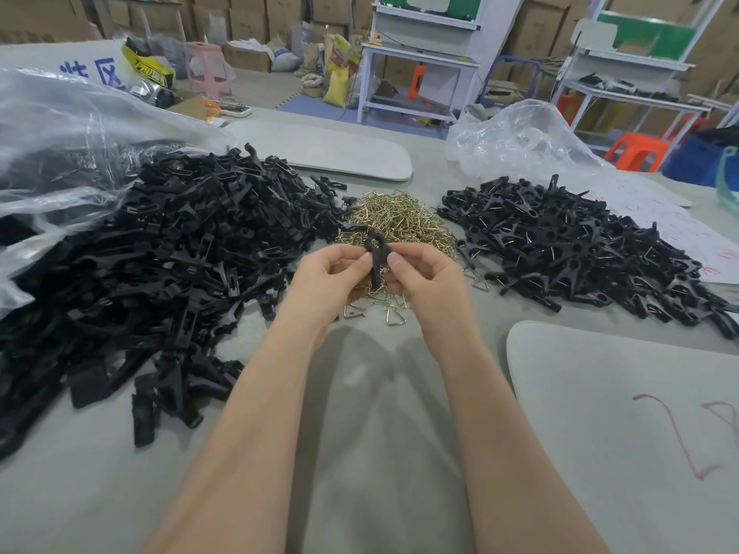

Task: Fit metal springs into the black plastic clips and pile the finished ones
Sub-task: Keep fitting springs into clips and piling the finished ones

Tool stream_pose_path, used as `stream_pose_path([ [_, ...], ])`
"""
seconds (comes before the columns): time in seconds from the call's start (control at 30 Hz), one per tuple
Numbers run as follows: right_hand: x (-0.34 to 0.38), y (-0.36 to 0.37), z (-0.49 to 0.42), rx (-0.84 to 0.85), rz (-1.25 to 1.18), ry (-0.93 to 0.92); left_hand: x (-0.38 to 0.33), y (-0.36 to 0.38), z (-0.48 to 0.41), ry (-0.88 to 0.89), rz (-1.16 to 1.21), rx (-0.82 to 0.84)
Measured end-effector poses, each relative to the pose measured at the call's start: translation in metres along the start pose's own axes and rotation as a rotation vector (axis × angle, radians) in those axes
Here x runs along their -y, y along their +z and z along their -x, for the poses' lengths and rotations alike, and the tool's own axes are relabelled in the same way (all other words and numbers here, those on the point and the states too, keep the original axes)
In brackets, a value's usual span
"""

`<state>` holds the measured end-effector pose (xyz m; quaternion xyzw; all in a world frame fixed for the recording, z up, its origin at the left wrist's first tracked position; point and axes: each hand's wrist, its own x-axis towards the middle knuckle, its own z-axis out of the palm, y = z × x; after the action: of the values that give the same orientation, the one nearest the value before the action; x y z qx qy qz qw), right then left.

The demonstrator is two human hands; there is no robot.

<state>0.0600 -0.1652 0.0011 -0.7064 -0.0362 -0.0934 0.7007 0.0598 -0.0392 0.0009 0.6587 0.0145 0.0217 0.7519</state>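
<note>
Holding one clip (pixel 375 253) upright above the middle of the tabletop (pixel 360 433), directly over the near fringe of the springs (pixel 400 221). Pinched from both sides: thumb and forefinger of left hand (pixel 332 273) on one flank, thumb and forefinger of right hand (pixel 424 273) on the other, remaining fingers curled beneath. Cannot tell if fitted with a spring yet; lower half hidden by fingers. Judged mid-fitting, and kept close over the spring supply to shorten the reach.

Laid out, by appearance, as a line from left to right: parts heap (pixel 180 241) toward the left edge, spilling from a clear bag (pixel 52 133); springs at centre; finished pile (pixel 568 249) toward the right edge, with wire glinting in many pieces.

Further out: grey pad (pixel 620 413) with red marks at the near right corner; second pad (pixel 332 149) beyond the springs toward the far edge; crumpled bag (pixel 516 137) at far right; marked paper (pixel 680 229) by the right edge, behind the finished pile.

Between hands and finished pile: only stray springs and a few outlying clips. Path rightward judged unobstructed.
</note>
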Motion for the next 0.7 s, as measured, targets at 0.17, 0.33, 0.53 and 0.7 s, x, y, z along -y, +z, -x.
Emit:
stream_pose_path([
  [0.17, 0.0011, 0.0016, 0.0001, -0.017, -0.028, -0.003, 0.001, 0.0007, -0.0011, 0.038, -0.051, -0.038],
  [0.33, 0.0, 0.0024, 0.0, -0.033, 0.099, -0.05, 0.0022, 0.0002, -0.0004, 0.068, -0.118, -0.064],
  [0.53, -0.0023, 0.0083, 0.0026, 0.024, 0.349, -0.125, 0.0017, -0.0005, -0.0016, 0.038, -0.11, -0.104],
  [0.7, 0.0011, 0.0023, 0.0028, 0.049, 0.457, -0.167, -0.0004, -0.0038, 0.0031, -0.042, -0.093, 0.013],
])
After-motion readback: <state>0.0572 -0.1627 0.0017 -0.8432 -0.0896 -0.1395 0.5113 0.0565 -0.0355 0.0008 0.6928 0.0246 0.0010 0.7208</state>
